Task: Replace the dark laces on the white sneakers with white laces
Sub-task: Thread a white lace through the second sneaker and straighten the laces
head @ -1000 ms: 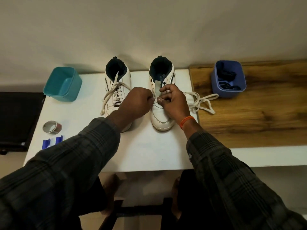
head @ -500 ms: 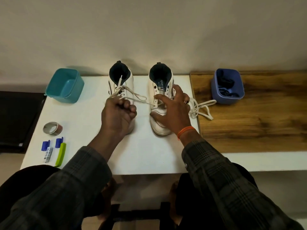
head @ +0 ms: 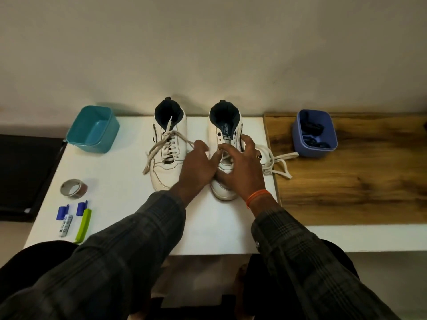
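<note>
Two white sneakers stand side by side on the white table (head: 120,181), toes toward me. The left sneaker (head: 161,174) is threaded with a white lace whose loose ends hang down its left side. The right sneaker (head: 225,125) has its upper eyelets bare; its white lace (head: 277,162) trails in loops to the right. My left hand (head: 198,167) pinches a strand of this lace at the right sneaker's lower eyelets. My right hand (head: 242,172) grips the right sneaker, thumb on the tongue and fingers over its right side. The lower eyelets are hidden by both hands.
A purple tub (head: 300,139) holding dark laces sits on the wooden board (head: 346,181) at the right. A teal tub (head: 76,137) stands at the back left. A tape roll (head: 74,187), two blue caps (head: 62,212) and a green clip (head: 83,225) lie at the front left.
My left hand had pulled the lace out leftward over the left sneaker; it is now back at the right sneaker's eyelets. My right hand has stayed on the right sneaker.
</note>
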